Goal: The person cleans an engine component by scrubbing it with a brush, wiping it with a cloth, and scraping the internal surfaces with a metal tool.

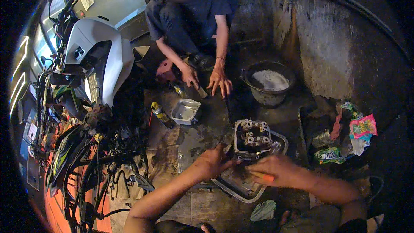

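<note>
A metal engine cylinder head (253, 139) sits in front of me over a shallow metal tray (248, 199). My left hand (212, 162) is at its near left side with the fingers drawn together. A small greyish piece shows by those fingertips, too hidden to name. My right hand (276, 171) is curled at the near right side of the head, closed around a tool with an orange handle (268, 177). The working end of that tool is hidden by the hand and the cylinder head.
Opposite me a person (194, 21) squats with both hands low. A black bucket (268, 90) holds pale liquid. Nearer stand a square metal container (186, 111) and a yellow spray can (160, 113). A partly stripped motorcycle (92, 56) fills the left; wrappers (363, 127) lie right.
</note>
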The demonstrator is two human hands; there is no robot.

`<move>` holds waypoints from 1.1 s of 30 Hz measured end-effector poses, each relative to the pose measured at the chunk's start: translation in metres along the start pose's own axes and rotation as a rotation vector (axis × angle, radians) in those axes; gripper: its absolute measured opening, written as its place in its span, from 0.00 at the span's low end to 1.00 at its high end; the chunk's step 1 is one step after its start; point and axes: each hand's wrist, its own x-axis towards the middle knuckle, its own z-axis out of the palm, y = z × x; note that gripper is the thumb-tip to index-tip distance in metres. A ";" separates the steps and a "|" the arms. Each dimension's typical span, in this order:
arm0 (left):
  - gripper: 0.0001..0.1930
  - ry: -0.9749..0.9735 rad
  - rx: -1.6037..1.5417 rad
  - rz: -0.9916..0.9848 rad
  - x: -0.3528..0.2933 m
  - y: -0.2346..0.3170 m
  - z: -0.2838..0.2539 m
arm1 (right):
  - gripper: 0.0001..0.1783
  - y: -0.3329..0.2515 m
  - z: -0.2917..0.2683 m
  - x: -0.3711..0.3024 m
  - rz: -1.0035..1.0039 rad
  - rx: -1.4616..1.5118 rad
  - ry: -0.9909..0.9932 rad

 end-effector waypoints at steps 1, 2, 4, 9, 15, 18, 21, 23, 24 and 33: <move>0.41 -0.024 -0.017 0.052 0.003 -0.001 0.000 | 0.17 0.001 -0.001 0.001 -0.125 0.103 0.240; 0.41 -0.034 -0.026 0.056 0.006 0.000 0.001 | 0.17 -0.002 -0.010 0.003 -0.112 0.105 0.234; 0.41 -0.022 -0.125 0.102 0.007 0.004 0.007 | 0.14 -0.018 -0.038 0.008 0.233 0.405 0.201; 0.53 -0.006 -0.171 -0.094 0.008 0.009 0.012 | 0.11 -0.021 -0.075 0.023 0.309 0.474 0.578; 0.49 0.195 -0.275 0.313 0.029 -0.027 0.046 | 0.10 -0.016 -0.066 0.062 0.258 0.236 0.718; 0.45 0.195 -0.436 0.214 0.029 -0.029 0.053 | 0.09 0.002 -0.034 0.079 0.132 0.059 0.750; 0.43 0.155 -0.481 0.080 0.024 -0.011 0.042 | 0.09 -0.001 -0.022 0.073 0.079 0.063 0.624; 0.42 0.190 -0.526 0.089 0.028 -0.019 0.051 | 0.09 -0.009 -0.035 0.077 0.158 0.145 0.592; 0.41 0.221 -0.567 0.105 0.028 -0.023 0.055 | 0.09 -0.010 -0.038 0.081 0.244 0.224 0.565; 0.40 0.007 -0.918 0.028 0.030 -0.015 0.041 | 0.09 -0.001 -0.034 0.092 0.221 0.242 0.619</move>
